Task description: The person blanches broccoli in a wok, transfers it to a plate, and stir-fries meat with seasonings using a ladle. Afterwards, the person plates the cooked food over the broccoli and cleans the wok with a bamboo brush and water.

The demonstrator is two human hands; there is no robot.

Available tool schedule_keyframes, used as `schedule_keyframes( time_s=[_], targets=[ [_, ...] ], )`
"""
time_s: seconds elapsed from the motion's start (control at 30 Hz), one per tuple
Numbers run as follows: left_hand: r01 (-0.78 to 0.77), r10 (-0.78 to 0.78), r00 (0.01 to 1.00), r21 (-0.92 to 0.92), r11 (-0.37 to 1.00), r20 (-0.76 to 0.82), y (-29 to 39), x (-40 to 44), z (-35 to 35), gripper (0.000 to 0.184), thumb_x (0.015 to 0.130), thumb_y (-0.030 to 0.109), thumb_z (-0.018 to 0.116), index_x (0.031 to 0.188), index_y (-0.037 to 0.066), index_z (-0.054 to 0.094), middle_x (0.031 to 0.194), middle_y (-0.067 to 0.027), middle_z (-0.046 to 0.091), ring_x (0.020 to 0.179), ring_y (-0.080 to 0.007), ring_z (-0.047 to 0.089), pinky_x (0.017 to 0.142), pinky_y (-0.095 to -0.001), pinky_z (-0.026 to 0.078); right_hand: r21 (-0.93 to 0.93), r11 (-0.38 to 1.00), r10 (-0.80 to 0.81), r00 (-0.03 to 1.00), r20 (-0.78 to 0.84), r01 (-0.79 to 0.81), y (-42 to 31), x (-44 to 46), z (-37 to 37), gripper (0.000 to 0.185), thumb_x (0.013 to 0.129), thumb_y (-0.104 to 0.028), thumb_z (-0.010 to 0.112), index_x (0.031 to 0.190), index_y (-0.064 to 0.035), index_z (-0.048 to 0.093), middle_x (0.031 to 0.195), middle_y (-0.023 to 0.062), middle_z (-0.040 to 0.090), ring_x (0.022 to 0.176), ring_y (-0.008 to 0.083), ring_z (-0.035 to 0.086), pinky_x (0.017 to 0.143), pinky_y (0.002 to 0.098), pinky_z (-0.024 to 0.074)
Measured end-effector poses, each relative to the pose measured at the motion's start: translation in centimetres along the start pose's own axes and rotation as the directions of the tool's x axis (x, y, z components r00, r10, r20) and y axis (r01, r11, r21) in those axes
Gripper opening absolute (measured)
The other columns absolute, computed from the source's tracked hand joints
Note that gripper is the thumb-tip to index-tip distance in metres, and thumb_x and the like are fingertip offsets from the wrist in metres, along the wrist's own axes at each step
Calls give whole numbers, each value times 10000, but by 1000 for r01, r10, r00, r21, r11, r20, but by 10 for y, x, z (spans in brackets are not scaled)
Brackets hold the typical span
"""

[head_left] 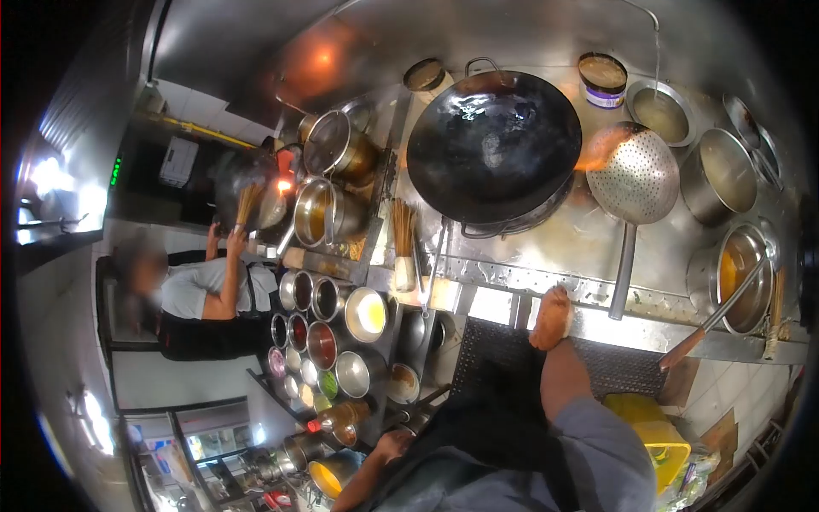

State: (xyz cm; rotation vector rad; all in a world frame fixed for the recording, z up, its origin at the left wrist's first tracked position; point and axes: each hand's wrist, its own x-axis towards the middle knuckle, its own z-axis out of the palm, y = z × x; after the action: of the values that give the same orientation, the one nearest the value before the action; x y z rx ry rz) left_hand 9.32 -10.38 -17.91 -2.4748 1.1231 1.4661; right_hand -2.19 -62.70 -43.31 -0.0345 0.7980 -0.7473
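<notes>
My right hand [552, 319] is at the front edge of the steel stove counter [512, 277], fingers curled closed with no object visible in it. Beyond it a large black wok [495, 145] sits on a burner, its inside dark and shiny. To the wok's right lies a perforated ladle [633, 173], its handle pointing toward me, with flame at its rim. My left hand [394, 445] is low at the left, beside metal containers and a bottle [341, 414]; its fingers are too small and partly hidden to read.
Ingredient pots [322, 343] stand in rows at the left, near a bamboo brush [403, 243]. Pots and a ladle [712, 320] are at the right, with a yellow bin [653, 431] below. Another person [213, 294] works at the far left, hands near another bamboo brush.
</notes>
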Motion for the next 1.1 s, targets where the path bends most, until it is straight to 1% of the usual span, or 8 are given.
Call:
schedule_keyframes(
  time_s=[0.1,0.2,0.27,0.4,0.7,0.9,1.0,1.1],
  targets=[
    [-169,201,977,304,938,-76,-10,11,0,391,812,164,652,1188,56,662,1242,-139,655,1124,-332,630,993,-393,502,168,979,-159,948,277,115,3,4,5,181,1026,-247,455,1041,-92,548,883,-4,482,821,125,476,784,268,422],
    [114,-146,984,-280,953,-99,16,22,-19,411,812,153,644,1209,47,647,1272,-148,636,1154,-344,612,1002,-392,497,628,774,-256,868,425,-79,15,15,-8,153,1017,-225,487,1001,-83,539,874,-15,472,805,110,476,767,251,424],
    [-40,8,988,-205,978,-153,44,23,-41,397,837,155,622,1214,31,637,1284,-168,625,1174,-349,598,1010,-388,490,272,950,-221,946,238,154,8,6,-6,137,1011,-202,502,1014,-73,547,887,-11,485,814,111,487,778,240,427],
    [38,-57,996,-242,970,-70,60,29,-50,400,860,155,592,1239,32,624,1290,-181,618,1185,-342,592,1028,-384,476,398,917,-149,920,362,-8,7,7,-10,136,1000,-199,526,1020,-69,558,906,-6,497,841,112,501,796,240,435],
    [5,-16,994,-104,995,-112,35,14,-31,351,912,155,517,1230,93,650,1275,-116,643,1179,-315,603,1021,-396,474,107,958,-278,951,138,265,2,-3,12,84,998,-112,514,1012,-52,570,921,3,479,906,114,492,862,232,399],
    [80,-80,997,-16,997,17,0,18,-10,346,940,183,504,1239,79,645,1260,-136,648,1157,-326,616,998,-388,483,352,935,-191,890,413,38,15,24,-36,102,1000,-84,506,1044,-22,573,930,-5,478,911,113,492,860,217,394],
    [-22,22,1000,132,991,4,22,28,-28,336,948,196,509,1222,66,654,1250,-150,652,1153,-335,616,995,-389,483,127,975,-216,914,344,183,5,14,-20,130,1001,-112,519,1072,-21,579,952,-10,485,913,115,494,862,224,401],
    [90,-101,990,-115,989,-96,32,37,-38,319,951,198,522,1204,67,665,1240,-155,657,1143,-328,623,989,-386,489,3,964,-263,952,157,266,4,-1,-3,152,997,-155,536,1075,-33,583,958,-17,485,906,113,490,859,237,408]
  ],
)
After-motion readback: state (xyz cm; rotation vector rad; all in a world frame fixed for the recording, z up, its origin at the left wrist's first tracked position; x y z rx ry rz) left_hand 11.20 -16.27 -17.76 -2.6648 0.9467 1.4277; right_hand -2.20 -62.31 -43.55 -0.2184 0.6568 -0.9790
